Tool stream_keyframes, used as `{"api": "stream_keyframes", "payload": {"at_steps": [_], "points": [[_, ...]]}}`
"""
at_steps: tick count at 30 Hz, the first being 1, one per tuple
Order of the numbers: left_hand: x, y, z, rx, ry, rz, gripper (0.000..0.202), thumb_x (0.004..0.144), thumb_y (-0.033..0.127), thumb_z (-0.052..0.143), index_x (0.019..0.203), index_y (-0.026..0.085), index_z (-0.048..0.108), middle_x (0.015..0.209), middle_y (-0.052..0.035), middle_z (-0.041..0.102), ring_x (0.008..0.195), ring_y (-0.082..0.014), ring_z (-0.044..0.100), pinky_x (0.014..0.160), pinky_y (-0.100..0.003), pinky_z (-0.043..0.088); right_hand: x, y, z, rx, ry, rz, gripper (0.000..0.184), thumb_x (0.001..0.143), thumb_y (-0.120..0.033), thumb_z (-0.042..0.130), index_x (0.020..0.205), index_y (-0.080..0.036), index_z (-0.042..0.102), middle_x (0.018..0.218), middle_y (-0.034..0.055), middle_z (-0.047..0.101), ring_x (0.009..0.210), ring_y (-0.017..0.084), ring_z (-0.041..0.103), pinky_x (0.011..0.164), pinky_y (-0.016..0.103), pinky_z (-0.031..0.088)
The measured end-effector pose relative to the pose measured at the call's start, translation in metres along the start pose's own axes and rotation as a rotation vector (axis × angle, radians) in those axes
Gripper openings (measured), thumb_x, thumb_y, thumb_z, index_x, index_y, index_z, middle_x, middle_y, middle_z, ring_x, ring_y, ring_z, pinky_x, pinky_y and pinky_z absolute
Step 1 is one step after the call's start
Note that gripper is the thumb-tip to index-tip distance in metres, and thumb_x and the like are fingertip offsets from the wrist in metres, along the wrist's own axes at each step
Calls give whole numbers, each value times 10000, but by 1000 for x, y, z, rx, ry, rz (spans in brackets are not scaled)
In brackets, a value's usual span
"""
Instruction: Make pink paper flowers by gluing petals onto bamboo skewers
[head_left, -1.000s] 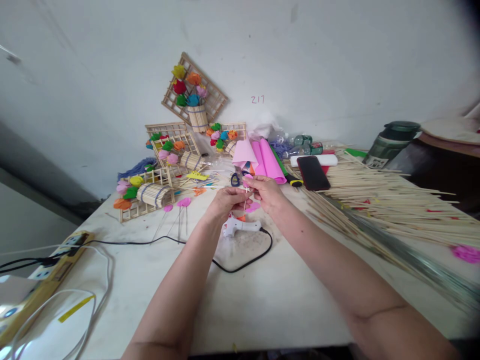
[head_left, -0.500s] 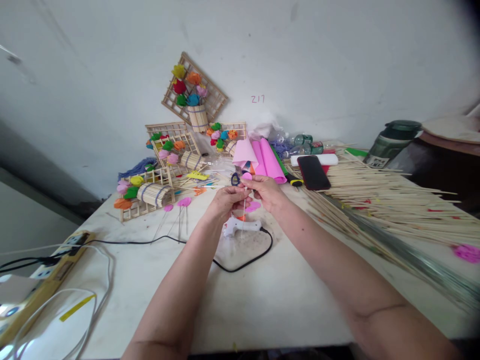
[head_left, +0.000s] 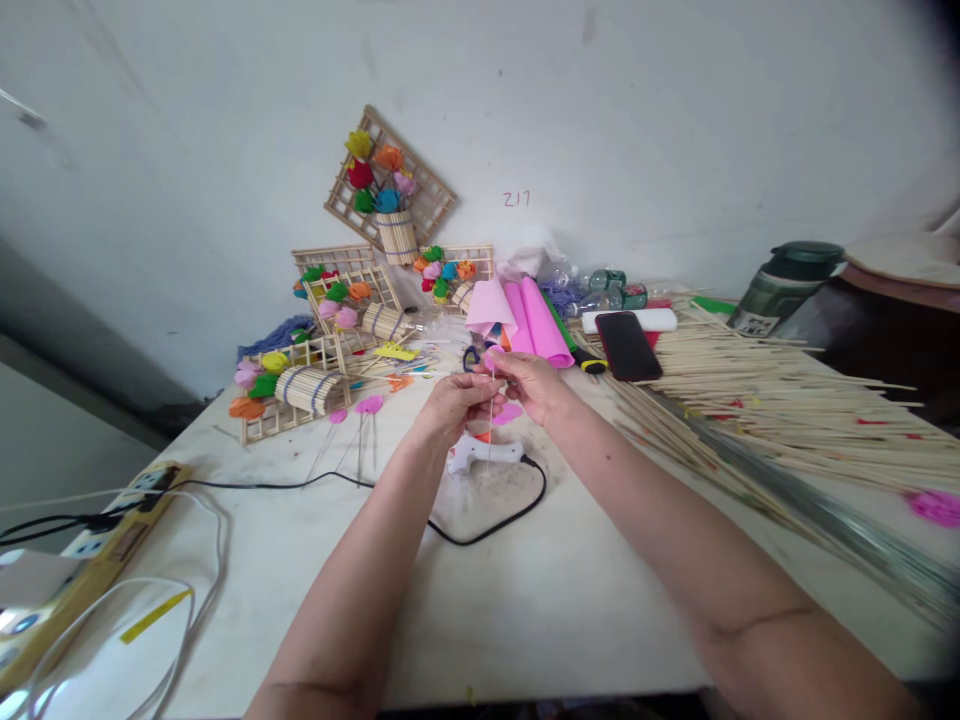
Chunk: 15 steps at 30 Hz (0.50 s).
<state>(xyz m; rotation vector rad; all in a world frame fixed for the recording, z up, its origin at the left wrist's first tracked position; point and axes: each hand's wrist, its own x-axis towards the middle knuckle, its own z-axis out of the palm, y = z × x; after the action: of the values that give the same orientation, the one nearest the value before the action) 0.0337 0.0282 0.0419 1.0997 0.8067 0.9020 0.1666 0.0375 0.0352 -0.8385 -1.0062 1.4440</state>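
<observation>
Between the fingertips of my left hand (head_left: 466,400) is a thin wire stem (head_left: 491,430), held upright. At its top sits a small pink paper petal (head_left: 493,357), pinched by my right hand (head_left: 531,383). Both hands are closed and nearly touch each other. Just beneath them a white glue gun (head_left: 484,453) lies on the table, with its black cord looping to the left. Another pink paper piece (head_left: 508,413) lies flat behind the glue gun. Left of my hands rest several wire stems with pink paper tops (head_left: 369,404).
Stick trellises with paper flowers (head_left: 300,388) stand at the back left. Pink paper rolls (head_left: 544,322), a phone (head_left: 628,345) and many thin wooden sticks (head_left: 750,390) lie to the right. A dark green flask (head_left: 787,287) stands behind the sticks. A power strip (head_left: 112,560) runs along the left edge.
My right fingers have shifted slightly around the pink petal at the stem's top. The stem has moved a little to the right; the rest looks the same.
</observation>
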Motion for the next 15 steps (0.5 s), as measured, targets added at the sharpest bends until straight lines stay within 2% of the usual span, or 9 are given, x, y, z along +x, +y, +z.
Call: {"api": "stream_keyframes", "payload": {"at_steps": [4,9,15], "points": [[-1,0,0,30,-1,-26,280,532,285,764,666,95,610,570,-42,626,476,-90,558,440,-178,400,2,1,0,-54,116,-63,278,579,-383,711,714,-146,655,744,46,651,492,78,478,391,210,251],[0,-2,0,47,8,-40,282,537,277,762,686,94,608,583,-47,628,500,-98,575,471,-183,428,1,0,1,-77,177,-83,253,559,-347,716,682,-138,647,718,44,642,493,85,474,413,226,273],[-1,-1,-1,36,-12,-46,241,567,259,744,681,99,604,585,-45,624,485,-90,560,447,-180,414,-1,-6,-3,-171,57,-74,267,616,-382,679,734,-144,662,785,55,659,529,77,485,436,215,281]]}}
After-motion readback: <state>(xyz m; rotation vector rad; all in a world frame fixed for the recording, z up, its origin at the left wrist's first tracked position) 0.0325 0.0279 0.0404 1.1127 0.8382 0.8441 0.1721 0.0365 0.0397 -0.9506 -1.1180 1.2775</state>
